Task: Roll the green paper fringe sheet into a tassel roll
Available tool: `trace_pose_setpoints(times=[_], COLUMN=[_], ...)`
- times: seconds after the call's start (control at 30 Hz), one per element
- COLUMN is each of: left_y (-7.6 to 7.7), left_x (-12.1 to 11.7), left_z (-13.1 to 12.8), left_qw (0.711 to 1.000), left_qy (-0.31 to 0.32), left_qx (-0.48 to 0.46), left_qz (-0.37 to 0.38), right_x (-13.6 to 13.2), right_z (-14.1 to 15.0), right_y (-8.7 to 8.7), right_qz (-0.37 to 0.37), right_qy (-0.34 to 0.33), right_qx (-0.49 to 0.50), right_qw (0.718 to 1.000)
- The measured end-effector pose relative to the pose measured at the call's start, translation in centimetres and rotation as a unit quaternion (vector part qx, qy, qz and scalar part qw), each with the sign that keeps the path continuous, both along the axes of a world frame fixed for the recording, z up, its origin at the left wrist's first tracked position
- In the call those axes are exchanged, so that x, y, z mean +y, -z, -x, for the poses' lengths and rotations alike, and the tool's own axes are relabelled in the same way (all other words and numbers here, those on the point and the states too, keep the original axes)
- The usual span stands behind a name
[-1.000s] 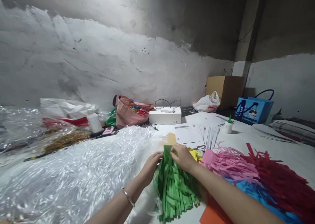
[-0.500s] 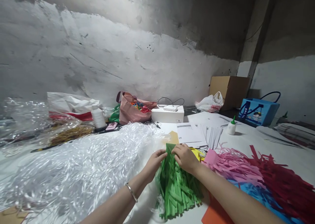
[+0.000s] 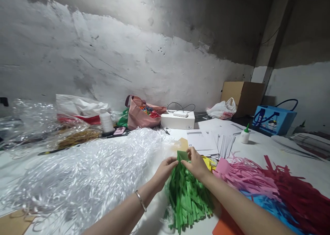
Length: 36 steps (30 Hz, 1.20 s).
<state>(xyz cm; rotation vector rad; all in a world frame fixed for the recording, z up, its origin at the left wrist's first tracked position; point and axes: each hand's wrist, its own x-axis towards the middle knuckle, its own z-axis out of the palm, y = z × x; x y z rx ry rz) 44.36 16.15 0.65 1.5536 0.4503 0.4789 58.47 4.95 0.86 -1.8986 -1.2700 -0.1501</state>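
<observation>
In front of me lies a bundle of green fringed tissue paper (image 3: 189, 200), its cut strips fanned toward me and its uncut band at the far end. My left hand (image 3: 166, 171), with a silver bangle at the wrist, pinches the left edge of that band. On the band's right side, my right hand (image 3: 195, 163) grips it between thumb and bent fingers. Yellow paper (image 3: 209, 162) shows just past my right hand. Pink fringed paper (image 3: 244, 174), dark red fringe (image 3: 301, 193) and blue fringe (image 3: 270, 207) lie to the right.
A heap of shiny white strands (image 3: 85, 180) covers the table's left. Behind stand a white box (image 3: 177, 120), a pink bag (image 3: 141, 114), printed sheets (image 3: 201, 142) and a glue bottle (image 3: 244, 136). A blue basket (image 3: 275, 119) sits far right. Orange paper (image 3: 227, 224) lies near my right forearm.
My right hand's fingers have lifted and shifted slightly right along the green band, the thumb now showing. My left hand keeps its pinch. The view has turned slightly left.
</observation>
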Motion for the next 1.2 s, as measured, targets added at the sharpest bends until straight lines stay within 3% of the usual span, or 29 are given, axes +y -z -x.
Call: trace_pose_setpoints(times=[0.5, 0.77, 1.2], left_y=[0.6, 0.9, 1.9], left_x=[0.2, 0.0, 0.4], left_z=[-0.5, -0.8, -1.4], left_qw=[0.998, 0.996, 0.995], left_qy=[0.008, 0.009, 0.016], left_qx=[-0.028, -0.026, -0.030], left_qz=[-0.048, -0.083, -0.099], right_x=[-1.3, -1.4, -1.5], right_z=[-0.2, -0.9, -1.0], right_y=[-2.0, -1.5, -2.3], right_qz=[0.003, -0.012, -0.008], right_qy=[-0.073, -0.013, -0.029], right_qx=[0.010, 0.037, 0.032], right_qw=[0.997, 0.999, 0.999])
